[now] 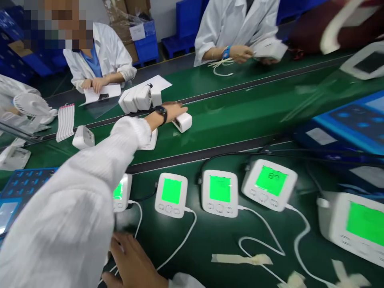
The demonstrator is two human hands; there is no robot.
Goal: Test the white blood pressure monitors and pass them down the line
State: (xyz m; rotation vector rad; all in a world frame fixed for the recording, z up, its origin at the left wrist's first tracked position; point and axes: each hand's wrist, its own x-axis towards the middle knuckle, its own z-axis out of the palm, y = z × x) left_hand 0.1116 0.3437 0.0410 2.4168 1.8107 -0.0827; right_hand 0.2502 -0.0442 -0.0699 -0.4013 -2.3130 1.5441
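Observation:
My left hand (175, 110), a dark band on its wrist, reaches across the green belt. Its fingers lie over a white boxy blood pressure monitor (184, 123); the thumb is hidden. Low in the view my right hand (135, 260) has its thumb and fingers apart, beside white cables and a pale edge partly covered by my left sleeve. In front of me stand several white blood pressure monitors with lit green screens, such as one monitor (171, 195), a second monitor (219, 193) and a third monitor (269, 185), with white cables at their sides.
Across the belt (234, 116) one co-worker (99, 52) rests hands on papers; another co-worker (237, 28) holds a white device. Several white monitors (136, 99) stand in a row there. A white fan (31, 106) is at left, blue trays (354, 116) at right. Tape (234, 259) holds cables down.

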